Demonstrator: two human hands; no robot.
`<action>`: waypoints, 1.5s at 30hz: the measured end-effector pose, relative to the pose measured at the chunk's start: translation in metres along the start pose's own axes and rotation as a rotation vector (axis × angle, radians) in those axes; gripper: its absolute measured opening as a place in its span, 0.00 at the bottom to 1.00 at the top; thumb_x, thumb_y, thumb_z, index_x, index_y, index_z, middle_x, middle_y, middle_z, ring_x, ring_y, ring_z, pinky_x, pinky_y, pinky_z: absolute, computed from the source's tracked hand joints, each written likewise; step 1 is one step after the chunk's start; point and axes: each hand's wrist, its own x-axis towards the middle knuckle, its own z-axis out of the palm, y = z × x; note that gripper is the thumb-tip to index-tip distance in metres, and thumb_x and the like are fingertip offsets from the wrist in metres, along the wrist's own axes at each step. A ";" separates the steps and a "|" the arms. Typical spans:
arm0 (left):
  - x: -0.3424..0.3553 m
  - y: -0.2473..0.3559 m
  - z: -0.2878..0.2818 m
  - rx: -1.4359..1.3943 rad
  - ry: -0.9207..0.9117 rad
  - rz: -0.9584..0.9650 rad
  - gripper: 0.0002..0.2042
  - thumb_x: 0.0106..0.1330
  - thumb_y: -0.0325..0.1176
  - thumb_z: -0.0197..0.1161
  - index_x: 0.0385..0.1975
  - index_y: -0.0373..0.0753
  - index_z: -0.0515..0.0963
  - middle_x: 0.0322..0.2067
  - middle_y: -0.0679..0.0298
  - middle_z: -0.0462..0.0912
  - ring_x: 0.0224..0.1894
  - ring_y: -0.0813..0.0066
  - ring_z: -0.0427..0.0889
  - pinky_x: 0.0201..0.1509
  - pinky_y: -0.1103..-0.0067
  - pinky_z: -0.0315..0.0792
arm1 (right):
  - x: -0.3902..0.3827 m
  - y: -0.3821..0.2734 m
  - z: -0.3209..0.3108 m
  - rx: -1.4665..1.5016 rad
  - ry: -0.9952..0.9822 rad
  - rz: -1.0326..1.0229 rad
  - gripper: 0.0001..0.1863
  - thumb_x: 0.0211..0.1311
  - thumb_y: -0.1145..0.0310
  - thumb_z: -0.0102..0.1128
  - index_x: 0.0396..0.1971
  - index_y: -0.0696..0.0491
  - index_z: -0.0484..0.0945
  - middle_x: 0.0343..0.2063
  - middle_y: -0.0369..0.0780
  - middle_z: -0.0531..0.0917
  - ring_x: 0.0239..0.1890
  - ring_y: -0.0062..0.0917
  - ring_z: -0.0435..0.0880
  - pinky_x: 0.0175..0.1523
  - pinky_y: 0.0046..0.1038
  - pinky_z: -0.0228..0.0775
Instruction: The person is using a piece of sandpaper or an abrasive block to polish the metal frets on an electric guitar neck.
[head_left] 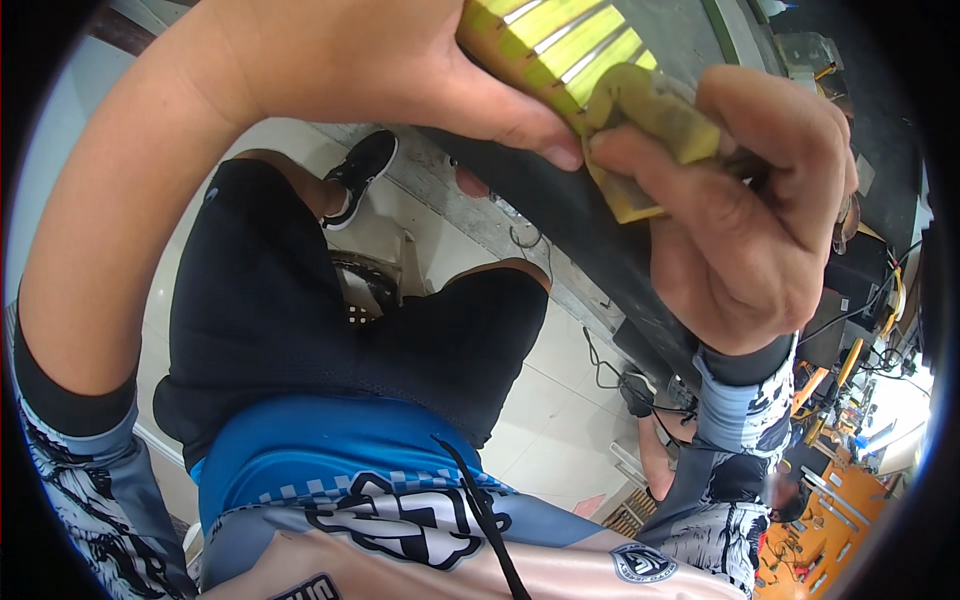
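Note:
My left hand (490,95) is at the top, wrapped round a yellow block (545,30) crossed by several silver strips, its thumb along the near side. My right hand (740,190) is closed, fingers bent, on a crumpled translucent yellow piece of tape or film (640,95), which lies against the block's right end. The fingertips under that piece are partly hidden. Both hands are over the dark bench top (550,240), close to its edge.
My legs (260,260) are below the bench's edge, over a tiled floor (540,420). Cables (590,350) hang down. At right are dark equipment (850,285), another person's leg (655,450) and head (790,495), and an orange surface with many tools (820,560).

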 end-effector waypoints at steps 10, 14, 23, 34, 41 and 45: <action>0.006 0.003 -0.006 0.017 -0.087 -0.040 0.38 0.40 0.65 0.82 0.38 0.37 0.80 0.37 0.60 0.82 0.36 0.63 0.81 0.39 0.71 0.71 | -0.001 0.019 0.007 0.066 0.003 0.007 0.25 0.36 0.85 0.58 0.39 0.56 0.91 0.47 0.46 0.81 0.41 0.31 0.82 0.47 0.28 0.74; 0.001 0.000 0.000 -0.004 -0.018 0.002 0.38 0.40 0.65 0.82 0.39 0.37 0.80 0.37 0.60 0.82 0.37 0.62 0.81 0.39 0.71 0.72 | -0.005 0.015 0.013 -0.010 0.111 0.055 0.24 0.34 0.82 0.61 0.37 0.54 0.92 0.46 0.46 0.81 0.41 0.32 0.82 0.44 0.28 0.73; -0.001 -0.001 0.001 -0.040 0.041 0.018 0.39 0.39 0.65 0.83 0.40 0.36 0.80 0.38 0.60 0.83 0.37 0.62 0.81 0.40 0.71 0.73 | -0.006 0.013 0.006 -0.017 0.026 -0.033 0.25 0.39 0.86 0.60 0.41 0.55 0.90 0.48 0.45 0.81 0.44 0.33 0.84 0.48 0.29 0.75; 0.004 0.003 0.000 -0.018 -0.020 0.009 0.39 0.39 0.65 0.83 0.40 0.36 0.80 0.37 0.59 0.83 0.36 0.63 0.81 0.40 0.71 0.73 | -0.013 0.032 0.016 -0.036 0.062 0.062 0.23 0.35 0.80 0.68 0.38 0.50 0.92 0.49 0.45 0.78 0.47 0.32 0.81 0.50 0.31 0.75; 0.002 0.000 0.002 -0.080 0.053 0.023 0.40 0.39 0.65 0.83 0.40 0.35 0.81 0.38 0.59 0.83 0.36 0.63 0.81 0.39 0.71 0.73 | -0.013 0.031 0.014 -0.018 0.062 0.063 0.24 0.39 0.84 0.65 0.41 0.50 0.91 0.51 0.45 0.77 0.48 0.33 0.80 0.52 0.31 0.73; -0.002 -0.002 0.001 -0.039 -0.011 0.005 0.39 0.39 0.65 0.84 0.40 0.35 0.81 0.37 0.59 0.84 0.36 0.63 0.81 0.39 0.72 0.73 | -0.011 0.010 0.012 0.020 0.030 0.000 0.28 0.37 0.87 0.61 0.42 0.51 0.90 0.52 0.46 0.77 0.48 0.34 0.80 0.53 0.31 0.73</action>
